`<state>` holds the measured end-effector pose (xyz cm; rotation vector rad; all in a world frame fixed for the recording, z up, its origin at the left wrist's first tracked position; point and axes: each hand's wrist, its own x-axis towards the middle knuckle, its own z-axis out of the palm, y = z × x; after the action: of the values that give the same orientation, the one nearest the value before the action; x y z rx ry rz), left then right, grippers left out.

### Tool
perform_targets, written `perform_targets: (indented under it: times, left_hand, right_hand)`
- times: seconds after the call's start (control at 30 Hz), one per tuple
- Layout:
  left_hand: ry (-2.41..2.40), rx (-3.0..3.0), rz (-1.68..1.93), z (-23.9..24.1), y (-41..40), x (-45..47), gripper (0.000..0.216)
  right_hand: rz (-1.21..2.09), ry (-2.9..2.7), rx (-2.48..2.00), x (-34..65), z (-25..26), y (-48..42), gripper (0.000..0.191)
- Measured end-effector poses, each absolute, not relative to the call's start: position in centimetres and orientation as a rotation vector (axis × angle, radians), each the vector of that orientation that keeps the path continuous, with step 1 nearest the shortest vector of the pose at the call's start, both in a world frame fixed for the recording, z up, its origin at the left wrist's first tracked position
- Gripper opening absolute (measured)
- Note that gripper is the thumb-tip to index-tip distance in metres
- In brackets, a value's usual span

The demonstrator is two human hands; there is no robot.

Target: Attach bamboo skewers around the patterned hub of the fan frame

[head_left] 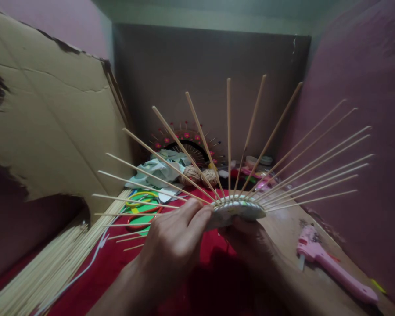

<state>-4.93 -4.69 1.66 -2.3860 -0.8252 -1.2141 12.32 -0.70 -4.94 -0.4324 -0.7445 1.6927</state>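
Note:
A flat round disc (242,211) with several thin bamboo sticks (228,136) fanning out from its rim is held up in front of me. My left hand (174,239) pinches the disc's left edge with curled fingers. My right hand (250,239) grips the disc from underneath, its fingers mostly hidden below it. The sticks spread from far left round to far right.
A large bundle of loose bamboo sticks (49,267) lies at lower left on red cloth (118,267). A pink glue gun (329,263) rests on the wooden surface at right. Twine balls (200,175), scissors (141,210), cloth and a stick fan sit behind. Cardboard (52,114) leans at left.

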Motion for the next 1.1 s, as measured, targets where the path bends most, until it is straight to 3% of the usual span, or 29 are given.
perform_targets:
  times: [0.6, 0.93, 1.1]
  left_hand:
    - [-0.805, -2.242, -1.062, 1.7, -5.1, -4.8, 0.023]
    - [-0.629, -2.194, -0.845, 3.6, -5.1, -5.0, 0.025]
    - [-0.633, -2.187, -0.888, 3.5, -5.1, -5.5, 0.023]
  right_hand:
    - [1.708, -0.759, -0.456, 12.3, -5.1, -1.1, 0.022]
    - [1.73, -0.805, -0.46, 12.4, -5.6, -1.1, 0.032]
    - [1.743, -0.804, -0.418, 12.3, -5.8, -0.8, 0.025]
